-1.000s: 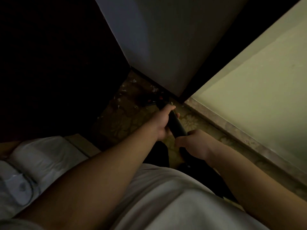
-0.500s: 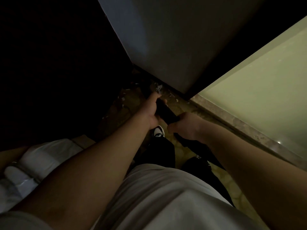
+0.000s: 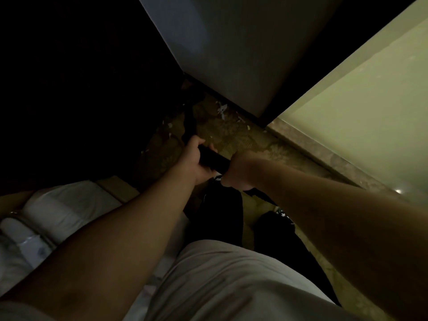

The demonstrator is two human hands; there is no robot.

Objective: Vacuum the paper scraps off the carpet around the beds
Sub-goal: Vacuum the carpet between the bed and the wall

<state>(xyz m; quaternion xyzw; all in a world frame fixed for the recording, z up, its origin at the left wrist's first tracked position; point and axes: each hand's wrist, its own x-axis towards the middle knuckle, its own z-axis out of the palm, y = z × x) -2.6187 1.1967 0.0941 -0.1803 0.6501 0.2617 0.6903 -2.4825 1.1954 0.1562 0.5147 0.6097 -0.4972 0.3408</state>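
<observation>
Together, left hand (image 3: 194, 162) and right hand (image 3: 239, 170) clasp wand (image 3: 213, 160).

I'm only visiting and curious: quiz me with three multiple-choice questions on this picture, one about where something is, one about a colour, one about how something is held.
1. Where do the paper scraps lie?
A) on a tabletop
B) on the carpet near the grey panel
C) on the person's shirt

2. What colour is the vacuum wand?
A) black
B) red
C) white

3. How is the wand held?
A) one hand only
B) both hands grip it
C) it lies loose

Answers: 1 B, pale bits dot the patterned floor; 2 A, it shows dark between the fists; 3 B, the left hand and right hand curl round it.
</observation>
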